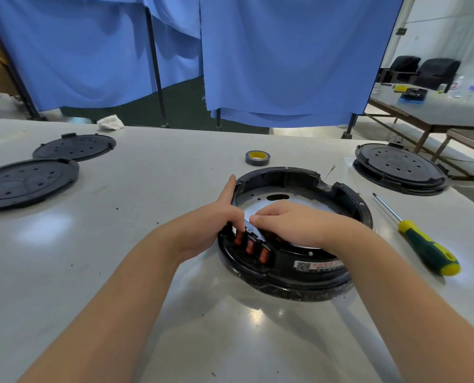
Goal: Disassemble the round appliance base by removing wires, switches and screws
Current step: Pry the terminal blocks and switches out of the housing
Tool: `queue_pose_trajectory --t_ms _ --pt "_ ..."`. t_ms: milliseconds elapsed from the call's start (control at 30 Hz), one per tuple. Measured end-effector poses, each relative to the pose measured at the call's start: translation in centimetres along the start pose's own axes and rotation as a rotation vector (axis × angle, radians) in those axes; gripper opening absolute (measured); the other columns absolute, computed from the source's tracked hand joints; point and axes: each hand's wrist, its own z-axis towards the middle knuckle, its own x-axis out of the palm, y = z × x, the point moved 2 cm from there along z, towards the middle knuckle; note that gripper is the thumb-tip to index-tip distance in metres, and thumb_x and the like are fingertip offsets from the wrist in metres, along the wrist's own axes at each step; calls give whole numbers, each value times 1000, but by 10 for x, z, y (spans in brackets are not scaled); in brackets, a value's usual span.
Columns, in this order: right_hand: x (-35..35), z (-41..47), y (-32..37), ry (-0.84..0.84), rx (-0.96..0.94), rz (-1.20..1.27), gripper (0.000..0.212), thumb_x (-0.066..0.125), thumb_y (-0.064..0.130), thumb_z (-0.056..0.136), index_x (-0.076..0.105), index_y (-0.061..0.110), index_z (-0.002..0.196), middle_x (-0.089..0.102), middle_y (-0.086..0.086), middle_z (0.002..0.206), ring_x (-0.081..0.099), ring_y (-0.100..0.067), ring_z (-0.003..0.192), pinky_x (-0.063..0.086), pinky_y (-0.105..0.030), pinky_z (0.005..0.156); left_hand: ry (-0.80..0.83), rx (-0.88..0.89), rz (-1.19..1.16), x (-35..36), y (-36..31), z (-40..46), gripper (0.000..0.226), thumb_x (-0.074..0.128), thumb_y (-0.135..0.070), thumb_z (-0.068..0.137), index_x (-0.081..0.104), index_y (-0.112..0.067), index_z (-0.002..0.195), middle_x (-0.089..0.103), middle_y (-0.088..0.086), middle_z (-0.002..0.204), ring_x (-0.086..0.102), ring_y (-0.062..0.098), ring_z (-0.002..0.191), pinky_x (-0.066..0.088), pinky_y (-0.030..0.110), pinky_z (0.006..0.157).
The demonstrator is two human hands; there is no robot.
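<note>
Bright, even overhead light; soft glare patches on the table; wide-angle bending at edges; far right slightly blurred.

I count one open round base on my desk, with three orange switches in it. There are two flat black covers on the left, one more round base on the right, one screwdriver and one tape roll.

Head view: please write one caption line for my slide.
Both hands, left and right, work at the red switches on the round appliance base; a screwdriver lies beside it.
</note>
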Motion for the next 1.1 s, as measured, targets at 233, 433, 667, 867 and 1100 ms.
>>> queue_pose_trajectory --t_ms 233,433,667,867,1100 --pt "0 4 -1 20 82 -3 45 38 49 97 63 35 62 53 22 44 51 -3 60 38 -26 68 -109 -22 -19 8 -3 0 114 47 -13 47 4 -48 147 -3 -6 160 13 25 145 19 46 118" --pt "0 -1 5 176 134 103 42 34 47 100 68 22 106 75 3 91 71 -11 86 51 -27 77 -82 -38 -51 9 -3 -1 115 46 -11 47 4 -46 148 -2 -4 160 14 28 145 21 44 117" --pt "-1 10 -3 155 194 524 40 33 33 103 56 1 102 51 -15 95 45 -25 85 37 -32 82 -46 -53 -56 8 -4 -2 115 46 -10 48 3 -42 149 -1 0 160 20 29 143 30 41 114" --pt "0 6 -4 285 107 446 47 45 47 96 69 7 99 74 -11 95 71 -25 88 56 -33 83 3 -37 -101 4 -4 -4 113 48 -6 50 8 -39 150 6 -1 160 16 25 145 27 35 114" --pt "-5 5 -7 278 79 333 48 55 55 88 73 11 97 75 -11 93 72 -24 83 57 -33 78 71 -32 -191 1 -5 -4 110 48 -3 54 10 -43 150 6 -7 160 24 23 142 38 33 107"
